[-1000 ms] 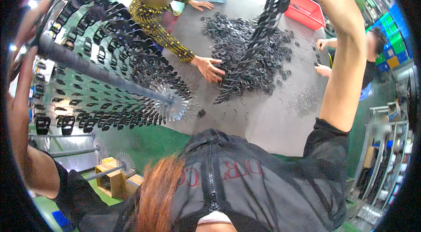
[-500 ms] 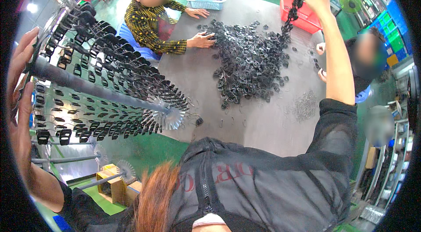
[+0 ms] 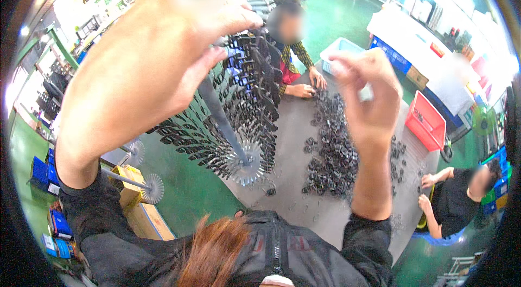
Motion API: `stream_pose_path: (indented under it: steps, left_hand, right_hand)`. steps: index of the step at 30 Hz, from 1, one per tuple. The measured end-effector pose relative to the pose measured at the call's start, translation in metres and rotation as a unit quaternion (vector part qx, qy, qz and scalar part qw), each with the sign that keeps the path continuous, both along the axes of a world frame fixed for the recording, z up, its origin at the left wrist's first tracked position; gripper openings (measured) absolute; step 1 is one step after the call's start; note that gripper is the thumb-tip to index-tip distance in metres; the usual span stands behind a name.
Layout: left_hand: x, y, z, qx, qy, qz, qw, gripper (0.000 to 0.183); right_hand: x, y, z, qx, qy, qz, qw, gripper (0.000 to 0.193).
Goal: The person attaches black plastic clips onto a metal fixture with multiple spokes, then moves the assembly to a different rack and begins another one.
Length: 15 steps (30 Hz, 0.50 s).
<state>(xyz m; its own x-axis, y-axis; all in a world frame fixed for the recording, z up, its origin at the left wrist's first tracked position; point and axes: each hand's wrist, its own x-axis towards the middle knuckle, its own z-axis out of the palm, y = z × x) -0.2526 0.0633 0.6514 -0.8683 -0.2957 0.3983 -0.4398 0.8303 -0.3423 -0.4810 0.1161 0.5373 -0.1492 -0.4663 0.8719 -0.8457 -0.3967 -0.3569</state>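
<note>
In the head view my left hand (image 3: 157,53) is raised at the upper left, fingers and thumb curved around the upper end of a tall rack (image 3: 247,165). This rack has a grey central rod and spiked round discs, and many small black buckle-like pieces (image 3: 184,135) hang in rows around it. The rod's top is hidden behind my left hand. My right hand (image 3: 372,89) is lifted over the table, slightly blurred, its fingers loosely bent with a gap to the thumb. Nothing shows in it. Below it lies a heap of black pieces (image 3: 331,151).
The grey table (image 3: 293,124) carries the heap. A person in a patterned sleeve (image 3: 301,56) handles pieces at its far side, near a light-blue basket (image 3: 342,45). A red bin (image 3: 426,121) and a person in black (image 3: 458,200) are at the right. Cardboard boxes (image 3: 149,222) stand lower left.
The view has swung left and up. My right hand held a dangling chain of black pieces before; none shows in it now. My left hand appears higher and more curled at the rack's end.
</note>
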Motion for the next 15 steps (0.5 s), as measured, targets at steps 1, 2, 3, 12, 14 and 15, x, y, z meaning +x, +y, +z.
stream_pose_path:
  steps: [1, 2, 3, 12, 14, 15]
  left_hand:
    - [0.005, 0.004, 0.0, 0.01, 0.003, 0.011, 1.0, 0.043]
    - [0.008, 0.005, -0.004, 0.008, 0.013, 0.014, 1.0, 0.043]
    - [0.008, 0.007, -0.004, 0.003, 0.016, 0.014, 1.0, 0.043]
    - [-0.001, 0.009, -0.007, 0.039, 0.049, -0.018, 0.998, 0.046]
    - [0.001, 0.01, -0.008, 0.046, 0.054, -0.023, 0.997, 0.047]
    - [0.002, 0.01, -0.009, 0.053, 0.057, -0.03, 0.996, 0.047]
  right_hand:
    - [0.022, 0.001, 0.004, -0.039, -0.014, 0.06, 0.997, 0.012]
    - [0.04, -0.006, 0.003, -0.042, -0.047, 0.105, 0.993, 0.013]
    - [0.05, -0.009, 0.006, -0.033, -0.059, 0.112, 0.991, 0.013]
    - [0.065, -0.024, 0.02, 0.087, -0.204, 0.232, 0.947, 0.01]
    - [0.058, -0.026, 0.021, 0.123, -0.252, 0.345, 0.896, 0.013]
    - [0.053, -0.028, 0.019, 0.124, -0.251, 0.343, 0.897, 0.013]
